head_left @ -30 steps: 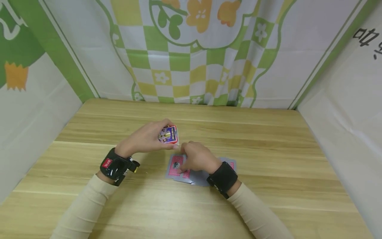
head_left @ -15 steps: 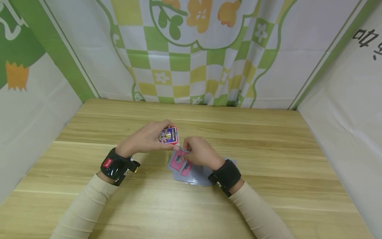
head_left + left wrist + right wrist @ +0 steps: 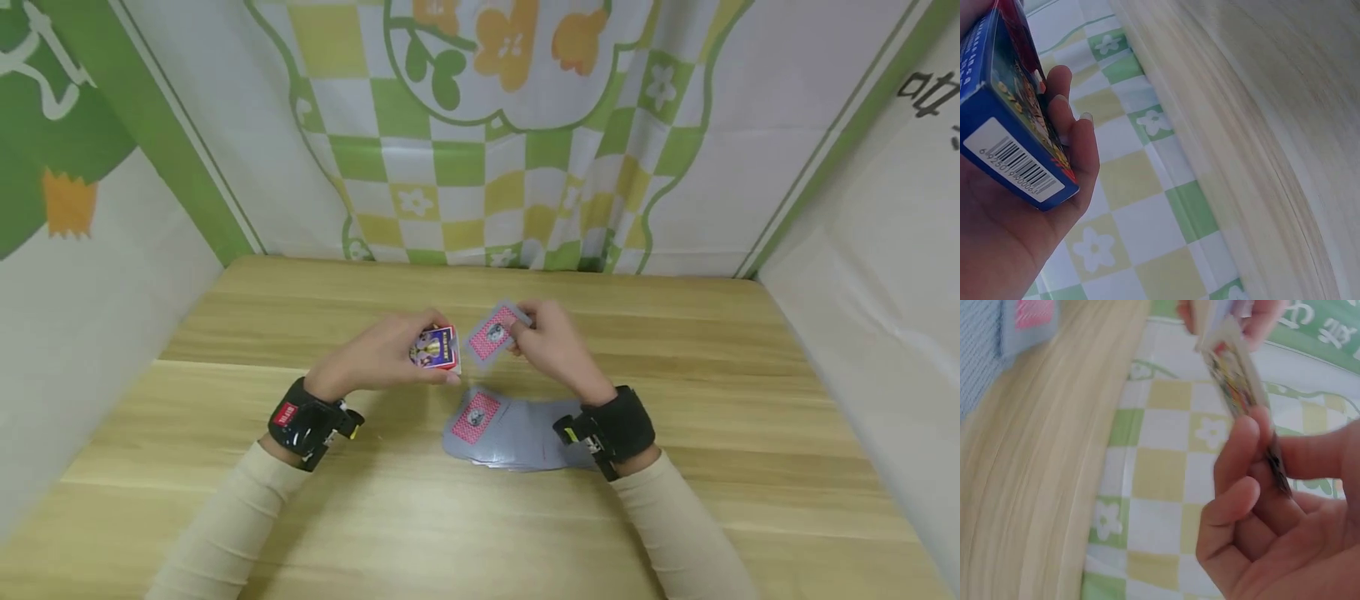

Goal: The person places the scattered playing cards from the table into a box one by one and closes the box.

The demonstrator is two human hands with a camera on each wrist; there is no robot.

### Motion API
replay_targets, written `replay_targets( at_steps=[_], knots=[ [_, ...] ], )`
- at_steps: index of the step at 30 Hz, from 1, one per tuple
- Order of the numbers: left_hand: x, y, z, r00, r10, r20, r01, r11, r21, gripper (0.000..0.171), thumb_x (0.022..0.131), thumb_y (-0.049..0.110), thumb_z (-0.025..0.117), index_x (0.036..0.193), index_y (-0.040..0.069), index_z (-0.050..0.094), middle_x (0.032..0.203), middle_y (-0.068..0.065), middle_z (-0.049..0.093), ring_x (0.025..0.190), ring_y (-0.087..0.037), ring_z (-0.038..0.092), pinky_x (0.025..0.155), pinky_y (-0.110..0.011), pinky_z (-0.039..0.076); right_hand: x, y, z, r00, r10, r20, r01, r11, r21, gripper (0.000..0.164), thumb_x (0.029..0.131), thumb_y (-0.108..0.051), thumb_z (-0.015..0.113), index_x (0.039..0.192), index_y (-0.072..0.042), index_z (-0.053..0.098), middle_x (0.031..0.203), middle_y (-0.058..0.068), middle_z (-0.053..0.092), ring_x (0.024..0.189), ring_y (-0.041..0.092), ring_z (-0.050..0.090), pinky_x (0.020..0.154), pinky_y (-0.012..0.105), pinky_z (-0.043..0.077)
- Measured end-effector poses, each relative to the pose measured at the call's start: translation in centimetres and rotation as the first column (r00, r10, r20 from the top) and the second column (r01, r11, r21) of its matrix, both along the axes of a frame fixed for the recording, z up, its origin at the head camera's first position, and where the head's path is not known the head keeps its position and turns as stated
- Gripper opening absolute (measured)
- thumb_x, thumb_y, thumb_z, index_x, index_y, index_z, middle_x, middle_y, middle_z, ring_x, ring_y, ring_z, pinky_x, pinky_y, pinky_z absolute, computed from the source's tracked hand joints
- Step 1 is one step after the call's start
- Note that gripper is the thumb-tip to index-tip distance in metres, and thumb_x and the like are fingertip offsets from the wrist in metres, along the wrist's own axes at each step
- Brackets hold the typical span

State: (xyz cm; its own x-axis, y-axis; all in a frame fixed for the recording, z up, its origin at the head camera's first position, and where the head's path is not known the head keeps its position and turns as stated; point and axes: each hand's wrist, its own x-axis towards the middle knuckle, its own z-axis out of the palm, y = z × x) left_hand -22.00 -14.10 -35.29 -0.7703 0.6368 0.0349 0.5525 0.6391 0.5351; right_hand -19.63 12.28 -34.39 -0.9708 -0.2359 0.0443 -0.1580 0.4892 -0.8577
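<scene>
My left hand (image 3: 378,358) grips a small blue and red playing card box (image 3: 435,347) above the table. In the left wrist view the box (image 3: 1019,125) shows a barcode on its end, with the fingers behind it. My right hand (image 3: 558,346) pinches a playing card (image 3: 493,333) by its far right corner, pink patterned back up, a little right of the box. The right wrist view shows this card (image 3: 1235,375) nearly edge-on between thumb and fingers, its far end overlapping the box. Below the hands, a spread of playing cards (image 3: 517,433) lies face down on the table.
The wooden table (image 3: 450,533) runs back to a green and yellow checkered curtain (image 3: 457,158). White printed cloth walls (image 3: 862,208) stand at both sides. Each wrist wears a black camera band (image 3: 626,421).
My right hand has lifted a card off the spread and moved up and to the right with it. The left hand keeps its hold on the box. The head view has shifted slightly.
</scene>
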Motion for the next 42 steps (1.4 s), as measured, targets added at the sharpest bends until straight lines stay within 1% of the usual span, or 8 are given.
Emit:
replay_targets(
  at_steps=[5, 8, 15, 21, 28, 31, 36, 42],
  knots=[
    [0.1, 0.2, -0.2, 1.000, 0.017, -0.002, -0.017, 1.000, 0.016, 0.068, 0.081, 0.050, 0.089, 0.130, 0.012, 0.059, 0.103, -0.002, 0.071, 0.085, -0.013, 0.066, 0.074, -0.030, 0.056, 0.0, -0.2, 0.3, 0.999, -0.037, 0.035, 0.040, 0.995, -0.091, 0.025, 0.105, -0.009, 0.057, 0.121, 0.004, 0.071, 0.087, 0.016, 0.077, 0.072, 0.020, 0.070, 0.058, 0.021, 0.044],
    [0.2, 0.3, -0.2, 1.000, 0.015, 0.009, -0.016, 1.000, 0.019, 0.068, 0.081, 0.050, 0.089, 0.130, 0.013, 0.059, 0.104, -0.002, 0.070, 0.085, -0.013, 0.066, 0.073, -0.030, 0.056, 0.2, -0.6, 0.2, 0.998, -0.047, 0.048, 0.051, 0.994, -0.101, 0.022, 0.104, -0.008, 0.060, 0.118, 0.005, 0.070, 0.088, 0.016, 0.077, 0.071, 0.018, 0.071, 0.057, 0.021, 0.047],
    [0.2, 0.3, -0.3, 0.999, 0.036, -0.002, -0.036, 0.999, 0.013, 0.072, 0.082, 0.051, 0.088, 0.134, 0.011, 0.058, 0.103, -0.003, 0.070, 0.082, -0.013, 0.064, 0.071, -0.030, 0.054, 0.9, -1.3, -0.5, 0.993, -0.065, 0.097, 0.075, 0.992, -0.101, 0.015, 0.102, -0.012, 0.066, 0.105, 0.003, 0.063, 0.090, 0.019, 0.078, 0.083, 0.041, 0.077, 0.049, 0.023, 0.035],
    [0.3, 0.0, -0.6, 0.999, 0.032, -0.018, -0.032, 0.999, 0.001, 0.073, 0.082, 0.053, 0.088, 0.134, 0.011, 0.058, 0.106, -0.004, 0.070, 0.083, -0.013, 0.064, 0.072, -0.029, 0.054, 1.1, -2.0, -1.0, 0.988, -0.073, 0.133, 0.074, 0.997, -0.004, 0.019, 0.098, -0.015, 0.073, 0.087, -0.002, 0.064, 0.070, 0.008, 0.074, 0.063, 0.024, 0.072, 0.050, 0.023, 0.036],
    [0.0, 0.1, -0.8, 0.999, 0.002, -0.047, -0.002, 1.000, -0.008, 0.072, 0.081, 0.054, 0.088, 0.133, 0.013, 0.059, 0.104, -0.002, 0.070, 0.082, -0.012, 0.063, 0.071, -0.028, 0.053, 1.0, -2.2, -1.8, 0.992, 0.035, 0.120, -0.050, 0.991, 0.124, 0.039, 0.098, -0.029, 0.072, 0.068, -0.012, 0.053, 0.062, 0.002, 0.069, 0.055, 0.012, 0.062, 0.051, 0.024, 0.033],
    [-0.1, 0.0, -0.5, 0.999, 0.007, -0.039, -0.007, 1.000, -0.007, 0.072, 0.081, 0.055, 0.087, 0.133, 0.013, 0.058, 0.103, -0.002, 0.069, 0.081, -0.012, 0.062, 0.069, -0.027, 0.052, 0.7, -2.2, -1.8, 0.989, 0.069, 0.134, -0.083, 0.992, 0.098, 0.037, 0.103, -0.033, 0.067, 0.077, -0.007, 0.064, 0.065, 0.003, 0.069, 0.060, 0.012, 0.063, 0.056, 0.024, 0.039],
    [0.0, -0.1, -0.3, 1.000, 0.017, -0.019, -0.017, 1.000, 0.003, 0.076, 0.082, 0.055, 0.087, 0.136, 0.011, 0.058, 0.103, -0.003, 0.070, 0.080, -0.012, 0.063, 0.068, -0.027, 0.054, 0.4, -1.6, -1.7, 0.976, 0.049, 0.213, -0.047, 0.999, -0.013, 0.028, 0.107, -0.026, 0.059, 0.108, -0.001, 0.071, 0.082, 0.007, 0.073, 0.078, 0.018, 0.071, 0.073, 0.028, 0.052],
    [0.2, 0.3, -0.4, 1.000, -0.012, -0.027, 0.013, 1.000, 0.028, 0.073, 0.081, 0.054, 0.088, 0.134, 0.012, 0.059, 0.107, -0.001, 0.071, 0.085, -0.012, 0.065, 0.073, -0.028, 0.055, 0.6, -1.9, -1.8, 0.979, 0.072, 0.189, -0.058, 0.995, -0.078, 0.018, 0.102, -0.017, 0.068, 0.102, 0.000, 0.072, 0.078, 0.004, 0.072, 0.082, 0.031, 0.072, 0.067, 0.027, 0.048]
  ],
)
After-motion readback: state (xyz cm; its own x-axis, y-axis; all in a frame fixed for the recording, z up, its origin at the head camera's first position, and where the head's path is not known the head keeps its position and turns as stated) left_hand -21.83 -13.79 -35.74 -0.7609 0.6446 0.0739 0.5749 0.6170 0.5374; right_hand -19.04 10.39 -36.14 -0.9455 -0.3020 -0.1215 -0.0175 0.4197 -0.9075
